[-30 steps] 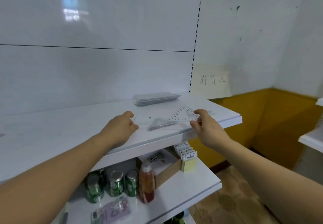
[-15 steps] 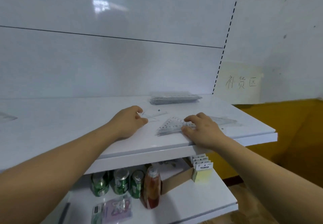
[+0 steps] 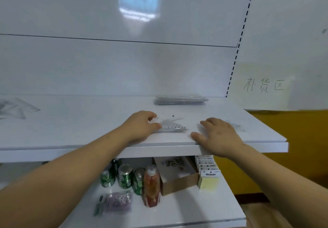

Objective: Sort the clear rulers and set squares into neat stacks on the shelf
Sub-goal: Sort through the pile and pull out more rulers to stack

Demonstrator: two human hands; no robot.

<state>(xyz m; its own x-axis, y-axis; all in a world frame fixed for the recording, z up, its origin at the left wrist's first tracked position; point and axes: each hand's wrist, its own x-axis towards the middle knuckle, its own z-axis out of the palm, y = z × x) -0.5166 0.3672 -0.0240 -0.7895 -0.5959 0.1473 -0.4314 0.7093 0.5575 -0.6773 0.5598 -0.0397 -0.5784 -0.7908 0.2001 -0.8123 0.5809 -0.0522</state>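
We see both hands resting on the white upper shelf (image 3: pixel 71 131), near its front edge. The left hand (image 3: pixel 142 127) lies curled, its fingertips touching the left end of a small pile of clear set squares (image 3: pixel 173 127) that sits flat on the shelf just to its right; whether the fingers actually pinch the plastic we cannot tell. The right hand (image 3: pixel 217 136) lies palm down with fingers spread apart, holding nothing, a short gap to the right of that pile. Just beyond its knuckles a faint clear piece (image 3: pixel 236 127) lies flat on the shelf, partly hidden by the hand. Further back, against the rear panel, a neat stack of clear rulers (image 3: pixel 181 100) lies well apart from both hands. At the far left of the shelf more clear set squares (image 3: pixel 16 107) lie in a loose overlapping heap. On the lower shelf (image 3: pixel 177 210) we make out green cans (image 3: pixel 125 176), a red bottle (image 3: pixel 150 187), a cardboard box (image 3: pixel 177 176) and a yellow pad (image 3: pixel 208 181).
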